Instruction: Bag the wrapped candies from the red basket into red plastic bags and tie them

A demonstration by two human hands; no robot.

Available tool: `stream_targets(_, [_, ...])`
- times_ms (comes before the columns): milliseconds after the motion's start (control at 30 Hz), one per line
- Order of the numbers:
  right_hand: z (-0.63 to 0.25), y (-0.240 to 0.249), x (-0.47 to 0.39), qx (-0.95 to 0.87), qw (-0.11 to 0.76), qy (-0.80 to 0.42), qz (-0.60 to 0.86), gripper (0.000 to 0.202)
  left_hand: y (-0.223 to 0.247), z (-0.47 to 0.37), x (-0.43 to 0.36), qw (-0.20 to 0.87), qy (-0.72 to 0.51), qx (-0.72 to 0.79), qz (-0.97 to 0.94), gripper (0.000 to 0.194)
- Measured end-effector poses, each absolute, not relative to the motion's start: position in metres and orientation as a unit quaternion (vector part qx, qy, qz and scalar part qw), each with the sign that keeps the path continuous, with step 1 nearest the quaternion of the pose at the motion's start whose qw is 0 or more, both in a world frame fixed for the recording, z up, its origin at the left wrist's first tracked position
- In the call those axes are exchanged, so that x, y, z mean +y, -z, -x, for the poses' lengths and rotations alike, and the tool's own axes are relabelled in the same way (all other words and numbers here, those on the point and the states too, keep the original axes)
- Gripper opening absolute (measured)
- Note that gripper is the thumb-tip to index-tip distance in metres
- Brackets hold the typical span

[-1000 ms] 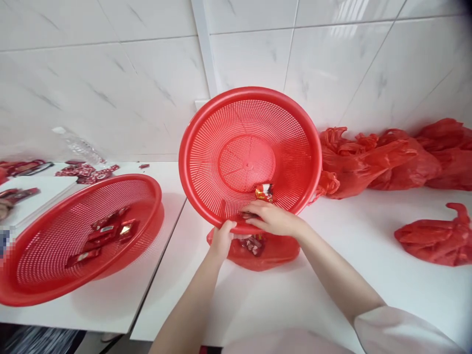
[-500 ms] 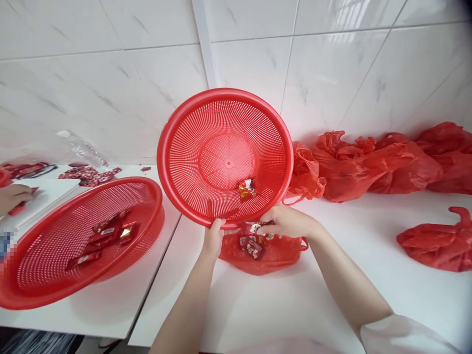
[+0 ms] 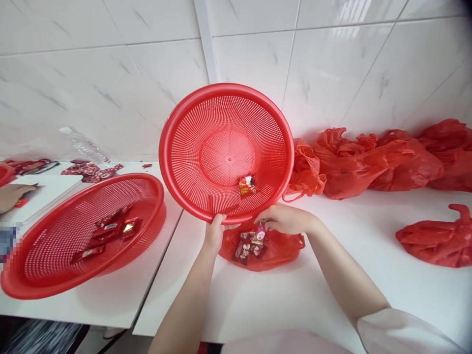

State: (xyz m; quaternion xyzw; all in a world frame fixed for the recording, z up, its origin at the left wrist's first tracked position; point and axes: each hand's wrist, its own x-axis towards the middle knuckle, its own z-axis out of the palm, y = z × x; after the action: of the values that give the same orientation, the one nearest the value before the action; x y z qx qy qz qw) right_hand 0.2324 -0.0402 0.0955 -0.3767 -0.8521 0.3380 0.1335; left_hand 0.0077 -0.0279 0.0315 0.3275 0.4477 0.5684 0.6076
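My left hand point(image 3: 216, 236) is closed on the near rim of a red perforated plastic basket point(image 3: 226, 93), tilted up toward me. One red and gold wrapped packet point(image 3: 247, 185) rests low inside it. Just under the rim, my right hand point(image 3: 282, 219) pinches a small packet with a pink label point(image 3: 260, 232); its fingertips are partly hidden. Below lies an open red plastic bag point(image 3: 283, 255) with several dark red packets point(image 3: 243, 248) in its mouth. The basket's rim covers the far side of that bag.
At left, another red basket point(image 3: 44, 290) holds several packets. A clear plastic bottle point(image 3: 86, 147) and red packets point(image 3: 90, 171) lie by the tiled wall. Filled red bags point(image 3: 342, 167) line the wall at right, with a knotted red bag point(image 3: 435, 241) nearer. Another person's hand point(image 3: 13, 196) shows far left.
The dark packet in my right hand has dropped into the bag's mouth, and the pink-labelled packet now shows at my fingers. The basket stays tilted in my left hand.
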Motion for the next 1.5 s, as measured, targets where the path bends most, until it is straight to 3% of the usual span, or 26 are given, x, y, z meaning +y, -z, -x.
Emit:
stream_targets(200, [-0.232, -0.095, -0.04, -0.82, 0.128, -0.315, 0.46, 0.009, -0.029, -0.008, -0.028, 0.61, -0.563, 0.45, -0.329, 0.038])
stream_targets(367, [-0.219, -0.091, -0.037, -0.785, 0.31, -0.109, 0.525, 0.031, -0.033, -0.017, -0.037, 0.613, -0.54, 0.462, -0.344, 0.04])
stream_targets(467, [-0.21, -0.082, -0.035, -0.775, 0.284, -0.03, 0.564, 0.059, -0.035, -0.027, -0.046, 0.646, -0.512, 0.454, -0.34, 0.035])
stream_targets(600, [-0.208, -0.075, -0.034, -0.845, 0.17, -0.128, 0.491, 0.064, -0.035, -0.032, -0.049, 0.65, -0.522, 0.451, -0.319, 0.035])
stream_targets(667, [-0.212, -0.078, -0.035, -0.88, 0.161, -0.193, 0.404, 0.066, -0.036, -0.028, -0.046, 0.637, -0.535, 0.455, -0.316, 0.037])
stream_targets(767, [-0.219, -0.089, -0.037, -0.866, 0.226, -0.263, 0.36, 0.055, -0.037, -0.02, -0.038, 0.64, -0.539, 0.45, -0.311, 0.035])
stream_targets(900, [-0.226, -0.101, -0.039, -0.768, 0.339, -0.345, 0.421, 0.035, -0.037, -0.013, -0.031, 0.644, -0.555, 0.437, -0.294, 0.028])
stream_targets(1067, [-0.227, -0.102, -0.04, -0.652, 0.451, -0.45, 0.412, 0.038, -0.036, -0.01, -0.028, 0.64, -0.568, 0.434, -0.281, 0.019])
stream_targets(1367, [-0.223, -0.095, -0.037, -0.558, 0.456, -0.557, 0.414, 0.042, -0.034, -0.011, -0.028, 0.635, -0.562, 0.445, -0.289, 0.027])
stream_targets(1500, [-0.222, -0.092, -0.034, -0.551, 0.527, -0.528, 0.375, 0.039, -0.034, -0.011, -0.028, 0.634, -0.565, 0.443, -0.289, 0.027])
